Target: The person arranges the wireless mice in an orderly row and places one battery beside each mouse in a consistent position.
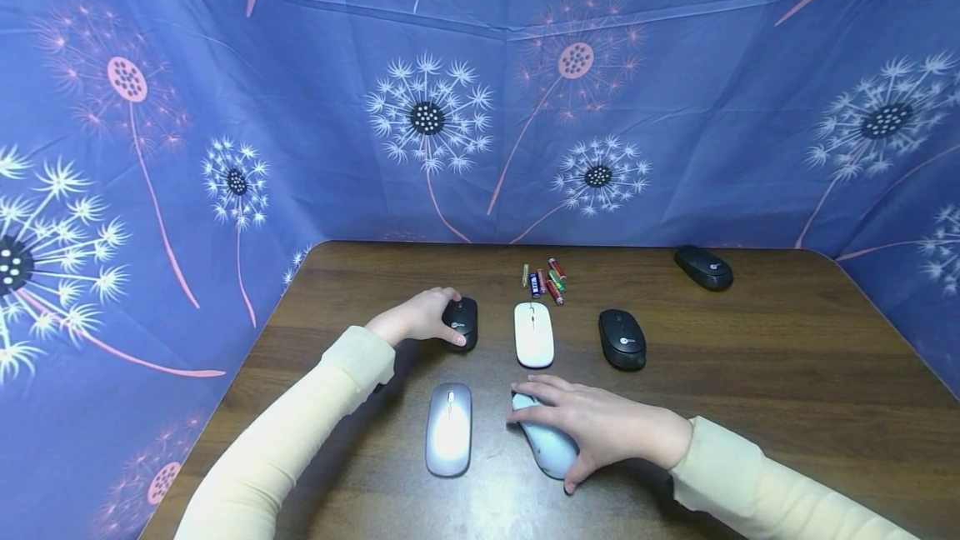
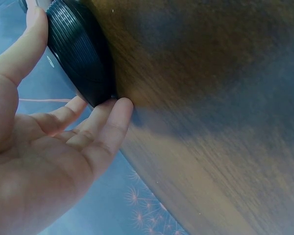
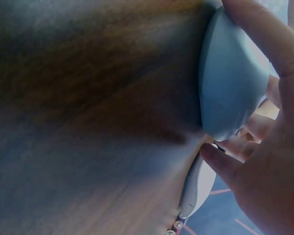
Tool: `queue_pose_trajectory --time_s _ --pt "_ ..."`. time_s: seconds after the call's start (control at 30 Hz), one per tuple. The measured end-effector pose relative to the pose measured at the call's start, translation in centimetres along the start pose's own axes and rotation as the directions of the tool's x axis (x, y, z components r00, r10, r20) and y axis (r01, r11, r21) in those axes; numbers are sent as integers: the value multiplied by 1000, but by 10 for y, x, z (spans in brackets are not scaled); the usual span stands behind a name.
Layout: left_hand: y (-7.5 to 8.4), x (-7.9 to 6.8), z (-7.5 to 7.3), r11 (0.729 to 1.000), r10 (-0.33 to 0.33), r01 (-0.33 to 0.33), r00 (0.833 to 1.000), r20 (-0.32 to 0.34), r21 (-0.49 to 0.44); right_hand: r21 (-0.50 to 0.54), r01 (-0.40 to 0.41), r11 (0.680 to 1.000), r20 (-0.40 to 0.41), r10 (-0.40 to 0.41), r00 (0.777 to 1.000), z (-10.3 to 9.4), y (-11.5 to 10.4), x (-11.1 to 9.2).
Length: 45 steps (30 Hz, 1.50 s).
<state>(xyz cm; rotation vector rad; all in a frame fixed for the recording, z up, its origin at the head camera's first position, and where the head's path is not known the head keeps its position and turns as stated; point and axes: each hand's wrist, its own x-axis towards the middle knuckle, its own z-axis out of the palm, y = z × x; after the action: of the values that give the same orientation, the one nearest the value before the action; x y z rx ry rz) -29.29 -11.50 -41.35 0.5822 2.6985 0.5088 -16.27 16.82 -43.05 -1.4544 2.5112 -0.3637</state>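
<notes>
High head view—close wrist views.

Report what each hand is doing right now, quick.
Left hand: holding the leftmost black mouse between thumb and fingers.
Right hand: holding the pale blue mouse between thumb and fingers.

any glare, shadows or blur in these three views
Head view: bright glare on the tabletop near the silver mouse, a shadow beside the left sleeve; left wrist view: soft detail, dark shadow across the tabletop; right wrist view: smeared wood grain, a pale bluish sheen near the light blue mouse.
</notes>
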Motion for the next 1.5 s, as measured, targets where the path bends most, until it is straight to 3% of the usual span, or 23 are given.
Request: queue_pose_trajectory --time_s 0.4,0.93,1.5 --pt "-1 0 0 1000 -8 8 1000 5 -7 -7 7 1000 16 -7 1000 3 1 2" --pt "-1 0 1 1000 -18 18 1000 6 -7 -49 19 999 -59 -22 998 9 -2 2" --pt "-2 2 1 1000 -4 4 1000 3 3 -82 -145 986 -160 130 978 12 -13 5"
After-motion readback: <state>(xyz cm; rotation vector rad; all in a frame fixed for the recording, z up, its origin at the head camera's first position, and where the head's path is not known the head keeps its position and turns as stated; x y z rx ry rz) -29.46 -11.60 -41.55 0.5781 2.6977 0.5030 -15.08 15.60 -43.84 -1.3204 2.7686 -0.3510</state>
